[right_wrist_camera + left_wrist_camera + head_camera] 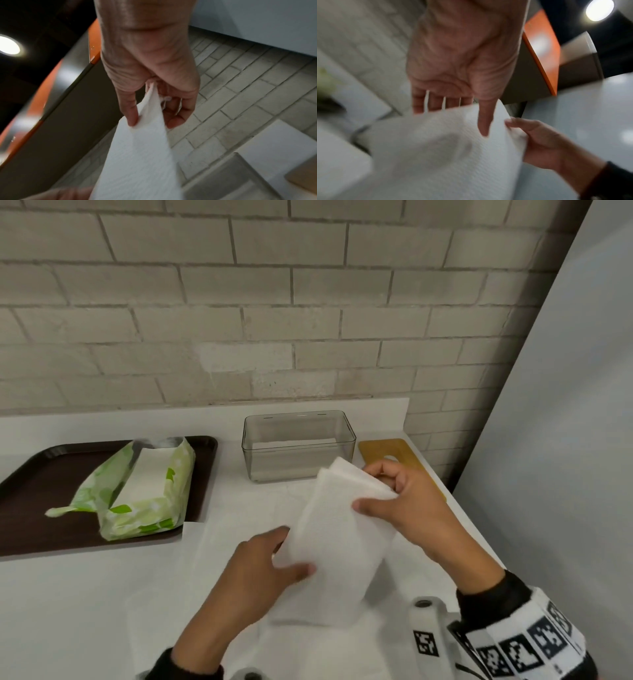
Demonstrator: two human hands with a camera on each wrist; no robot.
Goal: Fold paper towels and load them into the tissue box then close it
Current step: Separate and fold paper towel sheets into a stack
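Note:
A folded white paper towel [337, 542] is held up above the counter between both hands. My left hand [294, 553] pinches its lower left edge, with the thumb on the front and the fingers behind. My right hand [376, 491] pinches the upper right edge. The left wrist view shows the left hand [471, 115] with its thumb lying on the towel [428, 148], and the right hand [530, 135] at the towel's edge. In the right wrist view the right hand [152, 121] nips the towel [137, 162] between thumb and fingers. Behind the towel the clear tissue box [298, 446] stands open with white towels at its bottom. Its wooden lid [387, 453] lies to the right of it.
A dark brown tray [41, 491] at the left holds an opened green package of paper towels [144, 491]. A flat white sheet [233, 508] lies spread on the white counter under the hands. A brick wall runs behind the counter. A grey panel rises at the right.

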